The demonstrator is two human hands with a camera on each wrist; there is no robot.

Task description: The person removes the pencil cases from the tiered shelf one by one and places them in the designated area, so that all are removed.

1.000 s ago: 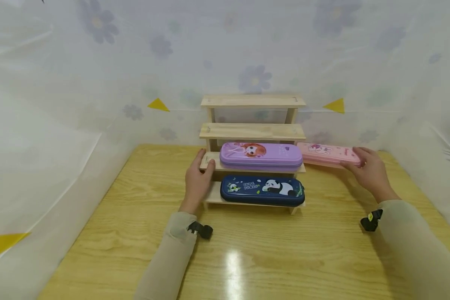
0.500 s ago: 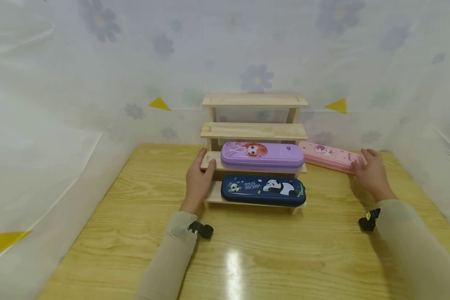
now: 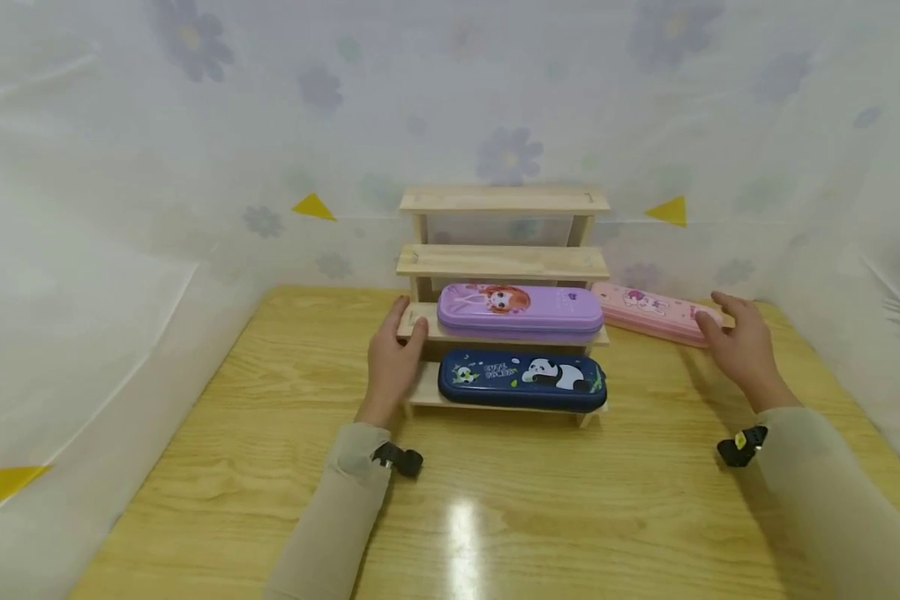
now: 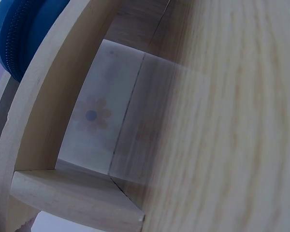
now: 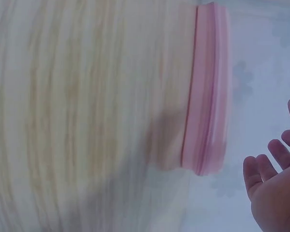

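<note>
Right hand (image 3: 746,346), fingers apart, sits beside a pink pencil case (image 3: 643,312), probably light, stiff and slick, best held across its narrow width.

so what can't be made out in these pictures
- Head view: the right end of the pink case, partly covered by the right grip.
- Head view: fine lettering on the purple case, too small to read.
- Head view: most fingers of the left grip, hidden behind its thumb side.
- Left wrist view: much of the blue case, cut off at the upper left.
- Right wrist view: part of the right grip, cut off by the right edge.
</note>
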